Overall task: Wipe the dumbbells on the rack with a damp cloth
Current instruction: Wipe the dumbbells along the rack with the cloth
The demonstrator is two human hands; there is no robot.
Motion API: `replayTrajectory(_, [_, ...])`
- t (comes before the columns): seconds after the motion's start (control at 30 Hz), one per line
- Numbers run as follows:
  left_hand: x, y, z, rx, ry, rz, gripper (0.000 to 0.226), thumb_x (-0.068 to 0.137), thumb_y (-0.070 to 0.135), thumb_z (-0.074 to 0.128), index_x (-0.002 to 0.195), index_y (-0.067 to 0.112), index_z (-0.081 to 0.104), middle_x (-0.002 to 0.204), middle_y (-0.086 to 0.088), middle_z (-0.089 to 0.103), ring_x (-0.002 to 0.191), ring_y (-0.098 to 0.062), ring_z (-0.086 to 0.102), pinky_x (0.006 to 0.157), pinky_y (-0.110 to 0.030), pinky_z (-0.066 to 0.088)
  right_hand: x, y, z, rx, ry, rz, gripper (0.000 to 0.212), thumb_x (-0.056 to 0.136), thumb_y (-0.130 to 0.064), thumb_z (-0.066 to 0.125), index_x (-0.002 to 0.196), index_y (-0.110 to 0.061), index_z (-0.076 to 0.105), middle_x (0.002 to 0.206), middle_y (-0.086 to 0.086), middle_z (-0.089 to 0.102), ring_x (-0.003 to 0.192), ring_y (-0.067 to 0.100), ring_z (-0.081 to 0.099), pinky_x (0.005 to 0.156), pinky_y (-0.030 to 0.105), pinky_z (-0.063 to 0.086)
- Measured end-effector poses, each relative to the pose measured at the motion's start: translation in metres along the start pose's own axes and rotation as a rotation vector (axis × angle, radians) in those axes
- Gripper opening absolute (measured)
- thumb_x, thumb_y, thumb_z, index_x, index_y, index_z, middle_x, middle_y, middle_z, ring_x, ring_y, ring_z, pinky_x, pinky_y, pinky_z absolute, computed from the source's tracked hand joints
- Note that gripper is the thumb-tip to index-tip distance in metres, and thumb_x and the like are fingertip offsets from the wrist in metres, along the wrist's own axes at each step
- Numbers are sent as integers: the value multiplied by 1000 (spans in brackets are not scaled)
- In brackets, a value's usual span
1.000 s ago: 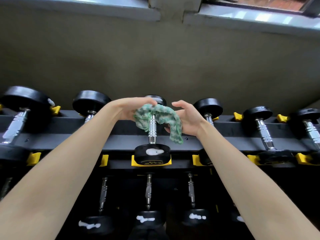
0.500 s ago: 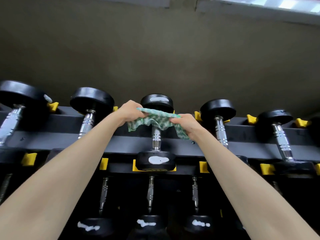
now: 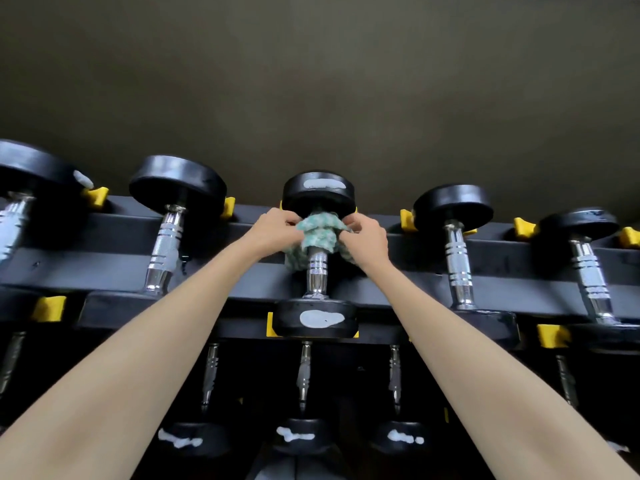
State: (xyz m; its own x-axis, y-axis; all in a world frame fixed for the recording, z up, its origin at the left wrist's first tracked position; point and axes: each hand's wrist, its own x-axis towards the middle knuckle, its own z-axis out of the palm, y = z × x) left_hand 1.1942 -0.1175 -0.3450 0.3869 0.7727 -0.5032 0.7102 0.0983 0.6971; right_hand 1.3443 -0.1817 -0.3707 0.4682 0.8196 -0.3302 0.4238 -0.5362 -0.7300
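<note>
A green-and-white cloth (image 3: pixel 318 233) is bunched round the far end of the chrome handle of the middle dumbbell (image 3: pixel 317 263), just under its far black head, on the top tier of the black rack (image 3: pixel 408 271). The left hand (image 3: pixel 273 227) grips the cloth from 9 o'clock and the right hand (image 3: pixel 367 238) pinches it from 3 o'clock, both with fingers curled into the fabric. Neighbouring dumbbells lie at 9 and 3 o'clock; a lower row (image 3: pixel 304 436) sits at 6 o'clock.
</note>
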Motion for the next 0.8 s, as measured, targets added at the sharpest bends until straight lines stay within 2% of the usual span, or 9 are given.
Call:
replayTrajectory(0.07, [-6, 7, 0, -358, -80, -160, 10, 77, 19, 52, 74, 10, 52, 61, -2, 42, 53, -15, 36, 55, -24, 35, -6, -4, 1, 327, -152, 147, 25, 84, -15, 51, 106, -15, 63, 104, 8, 65, 95, 24, 57, 87, 35, 46])
replayTrajectory(0.13, [-6, 5, 3, -456, -129, -206, 26, 90, 33, 49, 79, 12, 58, 69, -5, 57, 62, -18, 53, 65, -28, 48, -14, -5, 3, 559, -295, 288, 22, 90, -26, 49, 105, -14, 59, 108, 10, 65, 93, 26, 62, 86, 41, 50])
replayTrajectory(0.17, [-6, 3, 5, -421, -122, -194, 29, 93, 35, 48, 85, 11, 62, 77, -7, 64, 70, -19, 60, 72, -33, 52, -16, -4, 3, 564, -329, 297, 21, 92, -31, 49, 103, -16, 57, 109, 9, 65, 95, 27, 63, 86, 43, 52])
replayTrajectory(0.27, [-12, -2, 11, -265, -95, -136, 25, 92, 29, 56, 81, 8, 62, 80, -8, 65, 70, -18, 62, 69, -33, 56, -22, -1, 0, 507, -372, 247, 18, 94, -33, 52, 89, -16, 49, 103, 10, 64, 89, 27, 65, 78, 44, 57])
replayTrajectory(0.4, [-22, -9, 11, -169, -184, -141, 24, 90, 27, 61, 77, 7, 65, 75, -5, 63, 65, -15, 60, 62, -26, 53, -31, 5, -10, 404, -447, 234, 21, 92, -20, 57, 76, -15, 45, 87, 8, 62, 71, 22, 62, 73, 43, 57])
replayTrajectory(0.53, [-37, -11, 12, -2, -270, -170, 17, 87, 23, 65, 78, 9, 67, 71, 1, 57, 66, -10, 51, 61, -24, 45, -46, 8, -15, 345, -517, 253, 21, 87, -11, 62, 74, -14, 47, 67, 2, 53, 42, 6, 47, 49, 20, 42])
replayTrajectory(0.63, [-45, -7, 15, 88, -256, -154, 9, 83, 18, 69, 79, 11, 67, 70, 2, 54, 67, -8, 47, 60, -21, 42, -55, 10, -14, 221, -508, 249, 24, 82, -9, 66, 66, -18, 51, 68, 1, 49, 60, 14, 39, 51, 20, 27])
replayTrajectory(0.7, [-49, -2, 16, 179, -240, -144, 8, 82, 15, 68, 76, 11, 65, 70, 0, 54, 66, -11, 48, 55, -20, 41, -59, 6, -14, 155, -491, 230, 22, 80, -8, 66, 64, -18, 54, 73, 2, 48, 69, 17, 38, 54, 22, 27])
replayTrajectory(0.8, [-52, 5, 16, 294, -229, -122, 11, 79, 13, 67, 69, 12, 64, 71, -2, 55, 71, -18, 52, 60, -24, 46, -65, -5, -19, 72, -488, 195, 20, 79, -7, 65, 64, -17, 57, 72, 0, 47, 68, 14, 41, 57, 23, 36])
